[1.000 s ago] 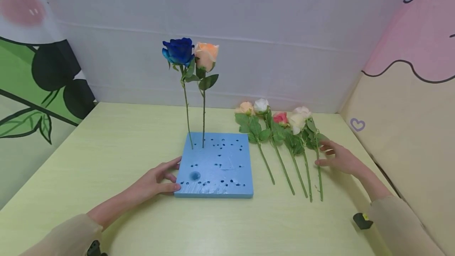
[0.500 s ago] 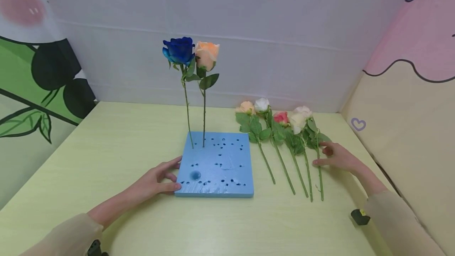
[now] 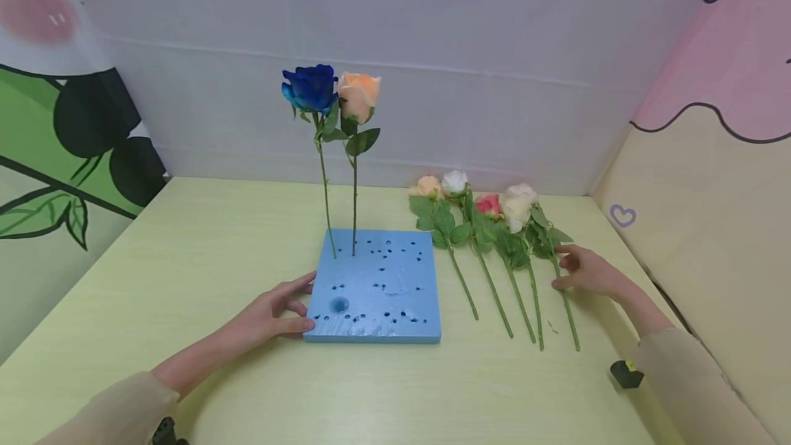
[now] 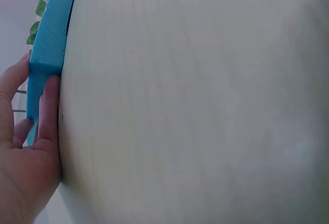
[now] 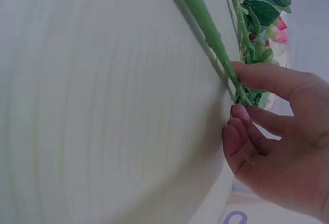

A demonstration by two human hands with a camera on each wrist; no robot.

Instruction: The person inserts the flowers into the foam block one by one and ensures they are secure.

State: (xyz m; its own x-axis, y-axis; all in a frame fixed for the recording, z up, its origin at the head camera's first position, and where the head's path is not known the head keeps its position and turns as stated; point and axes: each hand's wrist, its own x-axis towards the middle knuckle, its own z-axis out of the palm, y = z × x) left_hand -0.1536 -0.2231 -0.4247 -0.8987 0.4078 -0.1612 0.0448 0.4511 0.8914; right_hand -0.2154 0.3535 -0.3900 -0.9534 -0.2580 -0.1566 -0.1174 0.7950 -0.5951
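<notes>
My left hand (image 3: 272,311) rests against the left edge of a blue foam block (image 3: 402,273) pitted with holes. In the left wrist view, its fingers (image 4: 49,108) lie along the block's side. Two artificial roses stand upright in the block's back left part: a blue rose (image 3: 311,90) and a peach rose (image 3: 360,97). On the right, my right hand (image 3: 587,271) pinches the green stem of the rightmost lying rose, a pale pink rose (image 3: 521,191). The right wrist view has that stem (image 5: 205,26) between thumb and index finger, close above the table.
Left of the held rose lie a cream rose (image 3: 516,213), a red rose (image 3: 488,205), a white rose (image 3: 454,183) and another peach rose (image 3: 428,187), their leaves overlapping. A white cloth wall (image 3: 494,122) closes the back. A decorated panel (image 3: 711,211) borders the right side.
The pale pink rose's stem end has swung to the right, and its bloom has shifted slightly left. The right thumb has closed in on the stem. My left hand and the block stay put.
</notes>
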